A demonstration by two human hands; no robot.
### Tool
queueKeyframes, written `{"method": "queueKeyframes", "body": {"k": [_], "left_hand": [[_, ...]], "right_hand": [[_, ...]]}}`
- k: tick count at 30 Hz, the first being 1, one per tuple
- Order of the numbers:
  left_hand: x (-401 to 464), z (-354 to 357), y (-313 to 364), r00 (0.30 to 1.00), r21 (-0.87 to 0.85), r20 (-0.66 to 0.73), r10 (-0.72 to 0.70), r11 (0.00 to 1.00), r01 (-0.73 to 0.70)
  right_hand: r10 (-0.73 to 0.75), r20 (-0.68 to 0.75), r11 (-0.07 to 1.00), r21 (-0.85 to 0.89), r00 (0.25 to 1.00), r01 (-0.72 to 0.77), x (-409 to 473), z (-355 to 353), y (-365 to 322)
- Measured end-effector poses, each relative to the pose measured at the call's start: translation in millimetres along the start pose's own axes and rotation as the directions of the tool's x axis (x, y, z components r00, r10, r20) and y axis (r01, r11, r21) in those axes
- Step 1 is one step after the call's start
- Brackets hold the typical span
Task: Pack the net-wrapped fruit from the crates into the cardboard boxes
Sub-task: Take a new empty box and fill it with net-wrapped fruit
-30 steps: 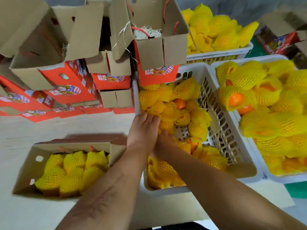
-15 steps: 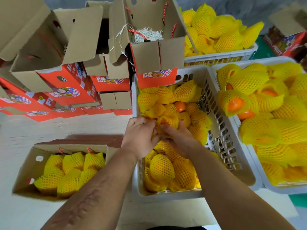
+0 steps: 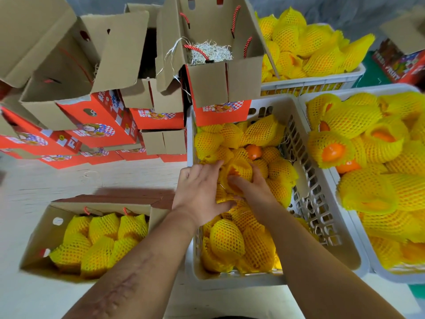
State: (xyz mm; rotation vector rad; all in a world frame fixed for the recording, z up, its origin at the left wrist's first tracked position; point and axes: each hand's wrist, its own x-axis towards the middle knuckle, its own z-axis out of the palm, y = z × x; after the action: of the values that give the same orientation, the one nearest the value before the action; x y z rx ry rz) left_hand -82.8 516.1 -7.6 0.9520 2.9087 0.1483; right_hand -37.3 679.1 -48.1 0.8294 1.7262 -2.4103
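A white plastic crate [image 3: 318, 204] in the middle holds several fruits in yellow foam net. Both hands reach into it side by side. My left hand [image 3: 199, 192] spreads its fingers round a net-wrapped fruit [image 3: 239, 168] at the crate's left side. From the right, my right hand [image 3: 255, 188] curls its fingers over the same cluster. At lower left an open cardboard box [image 3: 38, 233] stands on the floor, holding several packed fruits [image 3: 99, 240] upright in rows.
A second crate [image 3: 355, 94] heaped with wrapped fruit stands at the right, and a third one [image 3: 310, 83] behind it. Open red and brown boxes [image 3: 99, 120] are stacked at the back left. One box [image 3: 211, 51] with shredded paper leans over the middle crate's far edge.
Both hands have moved from the crate's near part toward its middle and closed round a wrapped fruit. The fruit near the front of the crate is now uncovered.
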Motion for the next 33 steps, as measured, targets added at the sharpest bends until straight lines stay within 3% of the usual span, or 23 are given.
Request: {"method": "queueKeyframes", "body": {"k": [1, 3, 11, 17, 22, 24, 28, 31, 33], "left_hand": [[1, 2, -1, 1.0, 0.072, 0.007, 0.013, 0.997, -0.014], [2, 4, -3, 0.999, 0.058, -0.022, 0.042, 0.997, -0.041], [0, 5, -8, 0.984, -0.103, -0.16, 0.081, 0.99, -0.098], [0, 6, -9, 0.988, -0.232, -0.153, 0.036, 0.97, -0.071], [-2, 6, -8, 0.977, -0.311, -0.211, -0.006, 0.948, -0.062], [-3, 5, -7, 0.977, -0.32, -0.214, -0.014, 0.946, -0.057], [-1, 0, -6, 0.992, -0.224, -0.121, 0.039, 0.972, -0.065], [-1, 1, -6, 0.991, -0.146, -0.096, 0.094, 0.984, -0.107], [-2, 1, -7, 0.989, -0.187, -0.133, 0.059, 0.979, -0.084]], "right_hand": [[0.032, 0.067, 0.999, 0.029, 0.997, -0.034, -1, 2, -1], [0.066, 0.146, 0.998, 0.012, 0.987, -0.069, -5, 9, -1], [0.014, 0.158, 0.998, -0.062, 0.987, -0.004, -7, 2, -2], [0.03, 0.194, 0.993, 0.103, 0.981, -0.051, -5, 1, -6], [0.071, 0.081, 0.997, 0.025, 0.994, -0.073, -6, 6, -3], [0.057, 0.053, 0.998, 0.022, 0.997, -0.059, -7, 6, -5], [0.052, 0.162, 0.987, 0.14, 0.985, -0.075, -12, 6, -12], [0.042, 0.256, 0.999, -0.013, 0.966, -0.04, -20, 7, -12], [-0.036, 0.16, 0.996, -0.071, 0.987, 0.048, -12, 6, -21]]}}
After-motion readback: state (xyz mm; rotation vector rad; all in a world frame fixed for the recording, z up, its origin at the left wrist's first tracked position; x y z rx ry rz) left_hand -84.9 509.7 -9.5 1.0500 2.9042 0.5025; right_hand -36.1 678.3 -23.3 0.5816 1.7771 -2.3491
